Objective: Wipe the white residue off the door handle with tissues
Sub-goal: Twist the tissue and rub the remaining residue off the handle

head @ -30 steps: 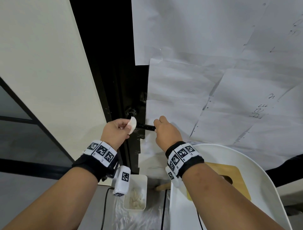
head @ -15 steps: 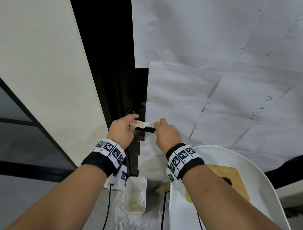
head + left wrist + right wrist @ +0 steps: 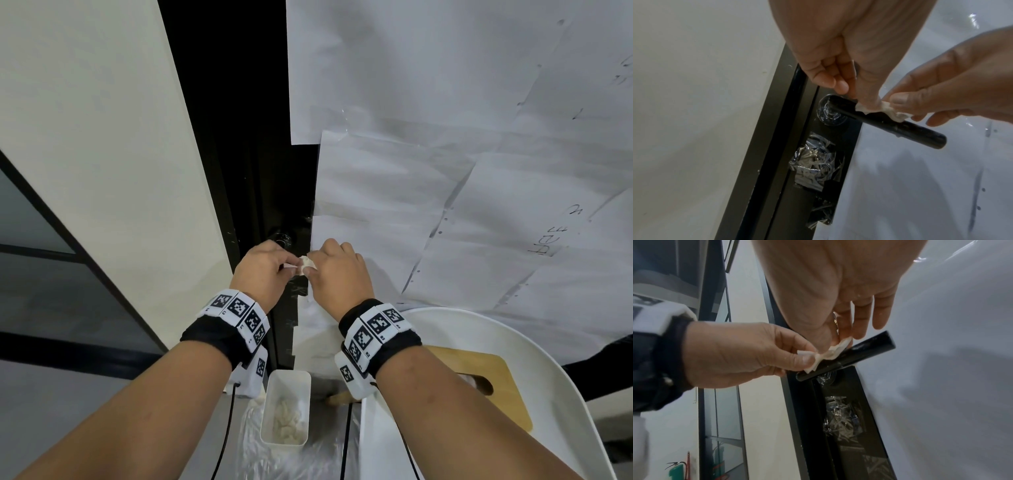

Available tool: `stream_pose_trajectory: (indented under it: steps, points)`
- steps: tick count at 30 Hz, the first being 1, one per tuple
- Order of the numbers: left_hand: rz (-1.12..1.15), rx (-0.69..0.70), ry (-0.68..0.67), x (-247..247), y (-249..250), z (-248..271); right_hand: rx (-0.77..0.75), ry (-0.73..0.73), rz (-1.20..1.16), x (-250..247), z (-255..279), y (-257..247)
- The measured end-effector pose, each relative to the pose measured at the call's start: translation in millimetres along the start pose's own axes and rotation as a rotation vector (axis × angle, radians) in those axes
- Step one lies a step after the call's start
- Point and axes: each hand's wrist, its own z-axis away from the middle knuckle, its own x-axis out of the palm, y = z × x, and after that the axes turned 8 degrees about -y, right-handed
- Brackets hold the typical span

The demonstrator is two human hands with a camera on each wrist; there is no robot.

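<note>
Both hands now pinch the small crumpled white tissue (image 3: 882,109): the left hand (image 3: 263,270) at one end, the right hand (image 3: 337,274), off the bar's tip since a second ago, at the other. It lies draped over the black cylindrical door handle (image 3: 900,125), probably for a two-handed, back-and-forth rub. Only the wrist views show the handle; the head view hides it, but shows a white tub (image 3: 286,409) below.
</note>
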Motion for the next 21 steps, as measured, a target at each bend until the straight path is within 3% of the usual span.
stream_pose_trajectory:
  steps: [6,10,21]
  points:
    - [-0.008,-0.051,0.035,-10.0,-14.9,0.7,0.0,0.078,0.003,4.6,-0.7,-6.8]
    - [-0.08,-0.044,-0.016,-5.0,-16.7,1.8,0.012,0.063,0.042,8.9,-1.8,-11.5]
    - [0.069,-0.129,0.006,2.8,-13.8,-2.9,0.081,-0.047,0.066,-8.7,15.2,13.4]
